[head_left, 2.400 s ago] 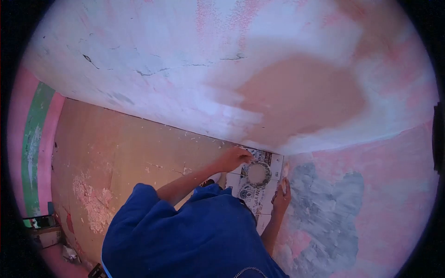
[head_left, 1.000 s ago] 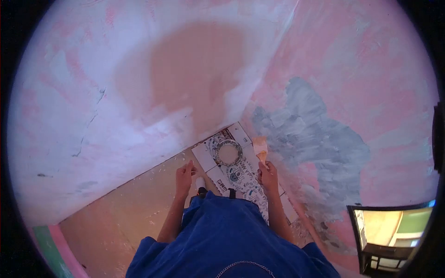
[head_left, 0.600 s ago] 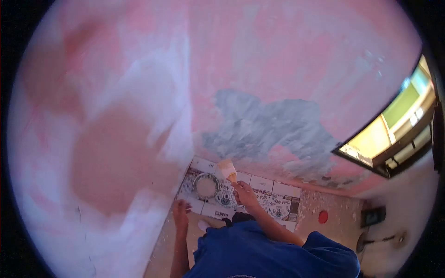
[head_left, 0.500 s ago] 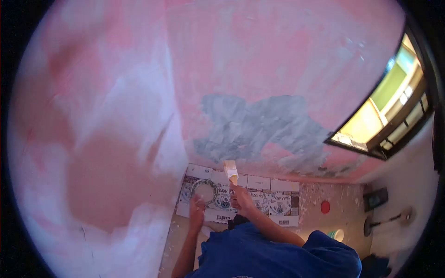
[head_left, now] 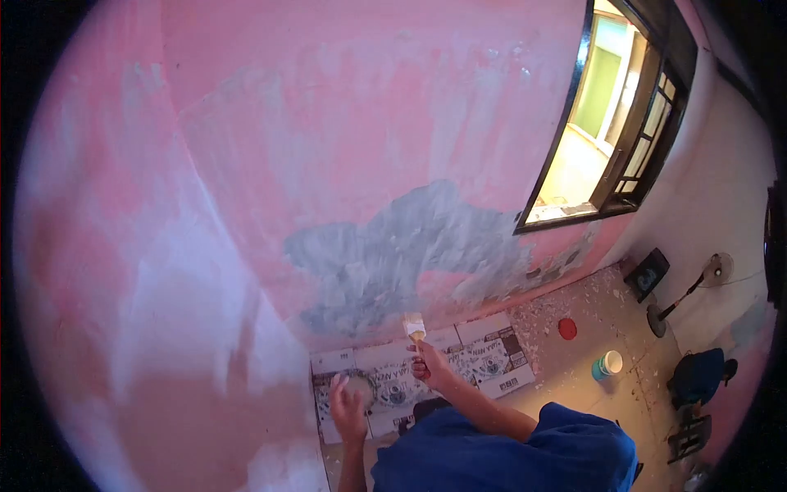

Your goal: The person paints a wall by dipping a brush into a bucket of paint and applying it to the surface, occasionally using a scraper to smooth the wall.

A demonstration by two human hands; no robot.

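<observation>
My right hand (head_left: 430,366) is wrapped around the handle of a paintbrush (head_left: 416,328), whose pale bristles point up towards the wall. The brush head stands in front of the lower wall; whether it touches cannot be told. Lower and to the left, my left hand (head_left: 348,408) is raised with its fingers apart. Just behind its fingers is a round container (head_left: 362,392), partly hidden by the hand. Printed cardboard (head_left: 393,373) lies along the foot of the wall beneath both hands. A grey patch (head_left: 361,262) covers part of the pink, whitish-streaked wall (head_left: 328,148).
A dark-framed window (head_left: 586,139) opens in the wall at upper right. On the debris-strewn floor are a red round object (head_left: 567,329) and a teal-and-white bucket (head_left: 607,365). A standing fan (head_left: 689,295) is further right. Another person (head_left: 698,375) is low at the far right.
The view has turned to the right, bringing the bucket and other person into fuller view. My left hand has come off the round container's rim and its fingers have spread. The brush remains held.
</observation>
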